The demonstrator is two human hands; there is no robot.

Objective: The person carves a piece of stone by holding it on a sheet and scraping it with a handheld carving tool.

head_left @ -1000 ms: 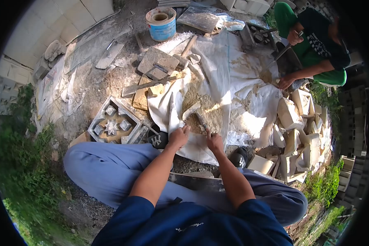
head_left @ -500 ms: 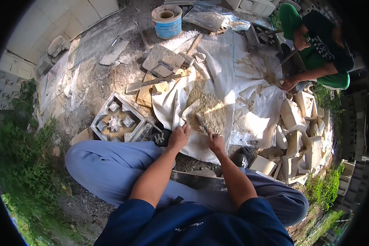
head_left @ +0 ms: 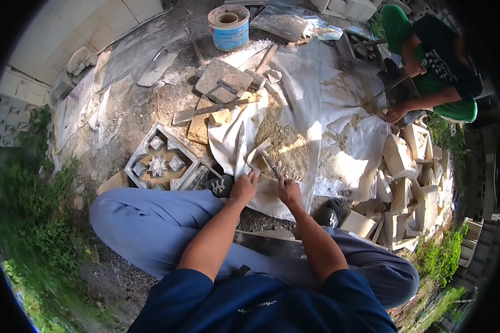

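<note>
Apart from the left hand [head_left: 243, 190], whose grip I cannot make out, the right hand [head_left: 290, 193] is clamped on a slim tool [head_left: 269, 161] slanting forward and leftward towards a curved pale piece [head_left: 257, 150] over the dusty sheet [head_left: 266, 198].

I see a rumpled woven sheet [head_left: 311, 66], matt and dulled by dust, under coarse, grainy sand [head_left: 283, 145]; the slim hand tool [head_left: 269, 164] reads as dull and dusty to me. The bucket [head_left: 230, 39] looks like smooth plastic, the hammer handle [head_left: 268, 56] bare wood, the trousers [head_left: 155, 216] soft matt cloth, and I make out rough, chalky surfaces on the pale blocks [head_left: 398, 156]
</note>
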